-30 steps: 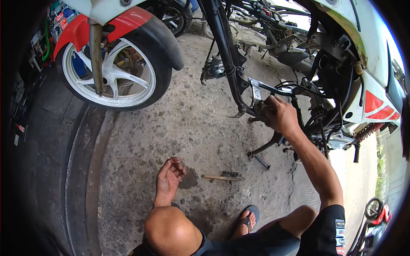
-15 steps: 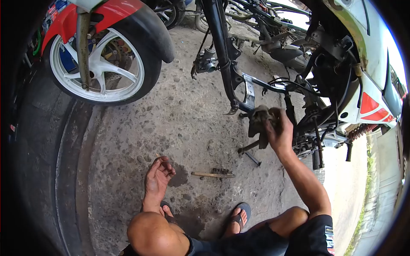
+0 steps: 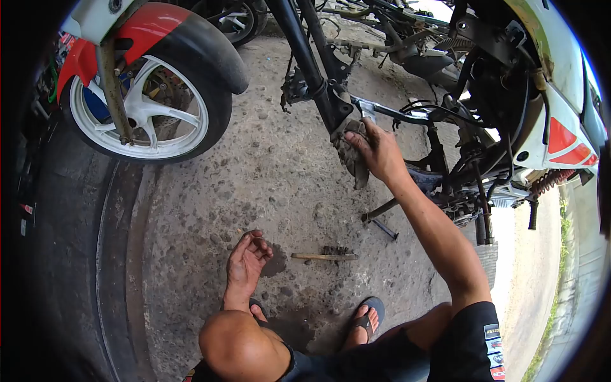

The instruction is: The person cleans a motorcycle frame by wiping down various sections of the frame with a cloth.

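My right hand (image 3: 375, 149) is closed on a dirty grey-brown rag (image 3: 348, 153) and presses it to the lower end of the black motorcycle frame tube (image 3: 302, 54). The rag hides the part of the tube under it. My left hand (image 3: 247, 262) hangs above the ground by my knee, palm up, fingers loosely bent and apart, holding nothing. A brush with a wooden back and dark bristles (image 3: 324, 256) lies on the concrete between my feet and the frame.
At the left stands a front wheel with white spokes (image 3: 149, 108) under a red and black fender (image 3: 159, 28). The white motorcycle body (image 3: 560, 114) is on the right. A kickstand-like metal bar (image 3: 380, 210) juts down near my right forearm. More motorcycle parts (image 3: 407, 54) stand behind.
My right hand has moved up and left with the rag, from beside the frame's lower end onto the tube. The left hand has barely moved. The view has shifted slightly.
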Demonstrator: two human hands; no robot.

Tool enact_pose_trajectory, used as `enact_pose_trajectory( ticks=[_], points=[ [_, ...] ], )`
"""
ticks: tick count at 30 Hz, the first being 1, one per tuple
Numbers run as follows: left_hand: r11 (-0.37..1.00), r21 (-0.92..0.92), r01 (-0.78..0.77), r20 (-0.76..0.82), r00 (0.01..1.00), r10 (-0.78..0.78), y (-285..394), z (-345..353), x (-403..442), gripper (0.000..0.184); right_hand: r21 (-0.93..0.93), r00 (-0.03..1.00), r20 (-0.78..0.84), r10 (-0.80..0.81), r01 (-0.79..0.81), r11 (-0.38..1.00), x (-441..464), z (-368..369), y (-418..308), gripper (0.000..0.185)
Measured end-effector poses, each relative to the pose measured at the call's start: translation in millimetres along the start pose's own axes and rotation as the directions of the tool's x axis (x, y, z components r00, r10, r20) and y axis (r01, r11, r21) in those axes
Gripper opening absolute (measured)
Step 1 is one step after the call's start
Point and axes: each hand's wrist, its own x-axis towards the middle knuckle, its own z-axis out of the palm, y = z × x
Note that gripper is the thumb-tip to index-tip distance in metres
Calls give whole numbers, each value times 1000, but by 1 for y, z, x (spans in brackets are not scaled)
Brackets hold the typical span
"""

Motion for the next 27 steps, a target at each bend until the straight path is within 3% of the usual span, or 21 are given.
enact_pose_trajectory(
  ticks=[1,3,5,7,8,10,12,13,14,15,17,18,21,23,24,25,27],
  points=[
    [1000,13,11,6,1000,-12,-2,3,2,26,-43,997,-72,28,-31,999,-2,7,1,40],
    [999,38,18,33,999,-20,-7,9,5,26,-194,965,-225,-133,90,977,6,20,13,33],
    [999,26,43,25,999,-44,-10,8,2,26,-199,985,-162,-64,31,980,12,-1,7,29],
    [999,33,28,36,999,-29,-9,6,-1,27,176,878,-390,278,-225,958,36,-23,17,28],
    [999,31,8,6,1000,-9,-7,4,-2,26,176,876,-396,274,-220,959,53,-29,26,28],
    [999,38,-17,-30,999,18,-3,-5,0,26,-165,872,-488,22,-117,979,78,-39,52,26],
    [999,40,-25,-26,999,26,0,-6,4,25,-134,957,-287,52,-94,987,96,4,83,48],
    [999,11,-37,-63,997,38,-1,-7,5,25,-180,980,88,178,-160,971,88,27,77,55],
    [1000,8,-24,-60,998,25,0,-6,5,24,-176,974,43,221,-210,962,87,31,69,55],
    [1000,22,-17,-63,998,18,-2,-6,7,24,-248,985,-104,136,-159,956,82,36,62,47],
    [1000,-2,-1,-40,999,1,-3,-9,8,23,-59,987,66,149,-145,988,73,-3,53,37],
    [1000,4,13,-47,999,-12,-4,-10,9,22,-8,994,-29,101,-101,995,71,-8,55,29],
    [999,36,17,-54,998,-16,-4,-9,10,24,-94,993,26,117,-114,989,82,-18,56,26],
    [999,39,14,-57,998,-12,-6,-8,10,24,68,929,-345,134,-117,991,104,-6,50,26],
    [999,33,11,-75,997,-9,-5,-8,10,24,51,916,-389,99,-86,995,114,5,45,27],
    [999,49,18,-86,996,-13,-5,-8,8,24,-55,942,-334,47,-69,996,118,23,45,27],
    [998,59,25,-78,997,-20,-2,-11,5,23,87,863,-487,135,-106,991,112,47,44,26]
  ],
)
